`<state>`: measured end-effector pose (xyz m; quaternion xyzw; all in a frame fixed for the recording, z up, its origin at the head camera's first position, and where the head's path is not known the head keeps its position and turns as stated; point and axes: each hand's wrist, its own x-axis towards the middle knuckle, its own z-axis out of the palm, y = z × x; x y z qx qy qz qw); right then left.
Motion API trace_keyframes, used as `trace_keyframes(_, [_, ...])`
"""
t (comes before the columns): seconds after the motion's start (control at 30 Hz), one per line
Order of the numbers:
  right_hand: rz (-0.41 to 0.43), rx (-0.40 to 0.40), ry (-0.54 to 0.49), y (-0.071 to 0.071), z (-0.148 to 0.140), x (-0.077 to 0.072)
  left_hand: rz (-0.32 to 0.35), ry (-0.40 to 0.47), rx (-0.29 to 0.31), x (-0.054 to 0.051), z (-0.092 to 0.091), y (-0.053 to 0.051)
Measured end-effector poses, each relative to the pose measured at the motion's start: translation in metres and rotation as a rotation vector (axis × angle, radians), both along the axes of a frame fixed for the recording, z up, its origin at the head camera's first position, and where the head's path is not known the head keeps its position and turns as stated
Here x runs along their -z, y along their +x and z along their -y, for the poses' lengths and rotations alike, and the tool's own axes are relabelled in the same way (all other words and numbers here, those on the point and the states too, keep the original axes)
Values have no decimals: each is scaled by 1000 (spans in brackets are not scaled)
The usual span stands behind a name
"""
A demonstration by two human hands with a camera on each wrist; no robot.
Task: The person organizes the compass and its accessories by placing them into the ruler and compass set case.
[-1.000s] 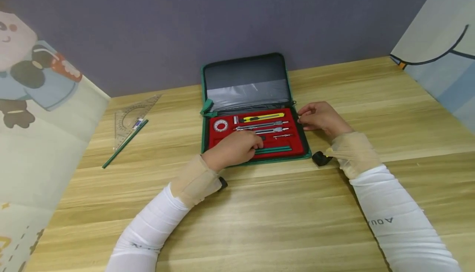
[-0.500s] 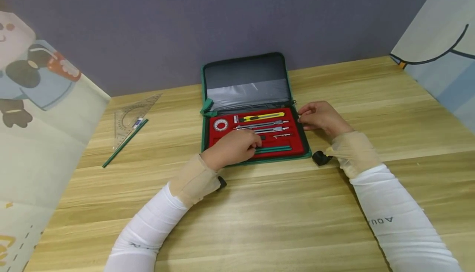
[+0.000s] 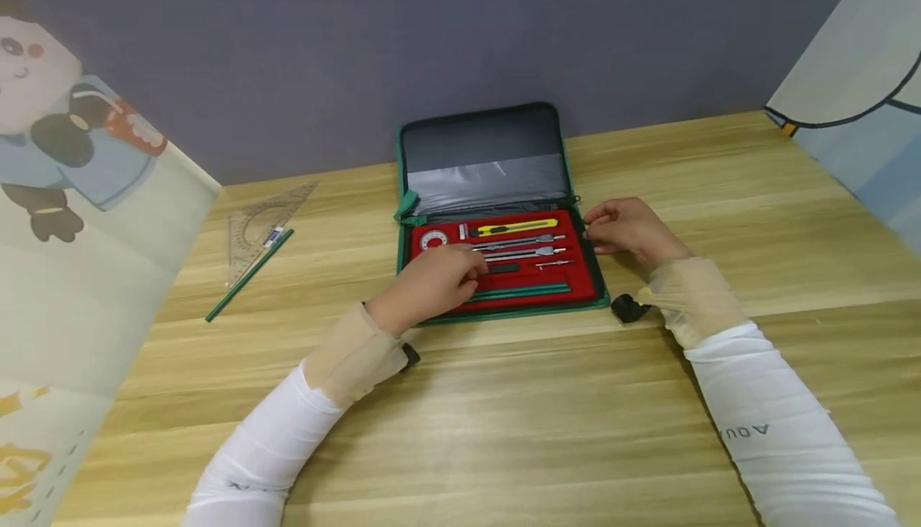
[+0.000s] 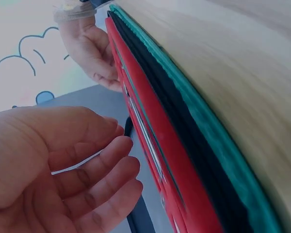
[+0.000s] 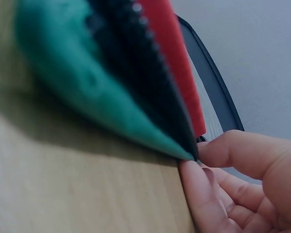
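An open green zip case (image 3: 485, 143) lies on the wooden table, its red insert (image 3: 586, 275) facing up. In the insert sit two green pencils (image 3: 532, 291), a yellow utility knife (image 3: 518, 227), metal compass-like drawing tools (image 3: 521, 253) and a dark flat piece (image 3: 504, 268). My left hand (image 3: 432, 283) is over the insert's left part, its fingers loosely bent. The left wrist view shows nothing between those fingers. At the case's right edge, my right hand (image 3: 629, 231) pinches the green and black border between thumb and finger, as the right wrist view shows.
A clear plastic set square (image 3: 248, 227) lies on the table at the left, with a green pencil (image 3: 248, 277) along its edge. Behind the table (image 3: 504, 423) stands a dark grey panel (image 3: 324, 55). A white round ring (image 3: 434, 240) sits in the insert.
My left hand has drawn back to the left, away from the two green pencils, and the dark flat piece shows more fully. The right hand stays at the case edge.
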<state>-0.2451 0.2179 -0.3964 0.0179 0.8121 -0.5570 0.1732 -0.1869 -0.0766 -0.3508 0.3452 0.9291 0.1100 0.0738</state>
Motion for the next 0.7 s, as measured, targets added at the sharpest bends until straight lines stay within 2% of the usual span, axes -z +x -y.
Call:
trace_keyframes(0.2, [14, -6, -17, -2, -1, 0, -60, 18, -19, -4, 19, 2])
trace_keyframes(0.43, [-7, -4, -12, -3, -2, 1, -41, 23, -114, -8, 47, -3])
trace_keyframes(0.53, [-12, -2, -6, -2, -4, 1, -47, 36, -147, -6, 61, -5])
trace_keyframes(0.7, [-4, 9, 11, -2, -5, -1, -77, 54, -168, -1, 84, -9])
